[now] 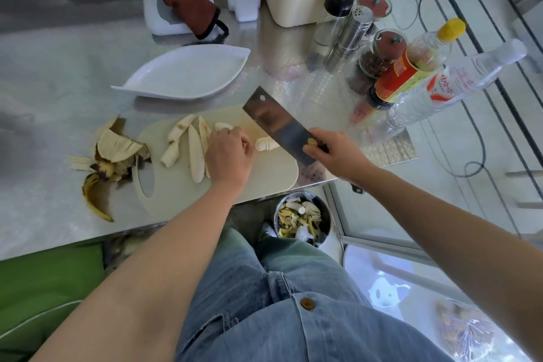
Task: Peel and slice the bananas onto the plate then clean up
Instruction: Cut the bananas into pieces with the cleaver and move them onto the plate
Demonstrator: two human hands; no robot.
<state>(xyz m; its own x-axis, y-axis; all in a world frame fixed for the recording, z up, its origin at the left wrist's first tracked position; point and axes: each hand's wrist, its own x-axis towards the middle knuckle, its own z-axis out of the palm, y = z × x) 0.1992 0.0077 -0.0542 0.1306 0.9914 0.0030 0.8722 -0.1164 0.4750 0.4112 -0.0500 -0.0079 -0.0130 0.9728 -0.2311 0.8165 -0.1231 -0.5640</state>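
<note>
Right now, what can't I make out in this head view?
- Uncut part of the banana: covered by the left hand holding it.
- Handle of the cleaver: mostly hidden inside the right hand.
- Contents of the tub: cut off by the top edge.
- Label on the bottle: text too small to read.
- The bag, bottom right: blurred, contents unclear.

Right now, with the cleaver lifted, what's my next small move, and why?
Probably lower the cleaver for another cut just beside the left hand. The right hand grips it above the cutting board, the left hand holds a partly sliced banana piece, and the plate holds no slices yet.
</note>
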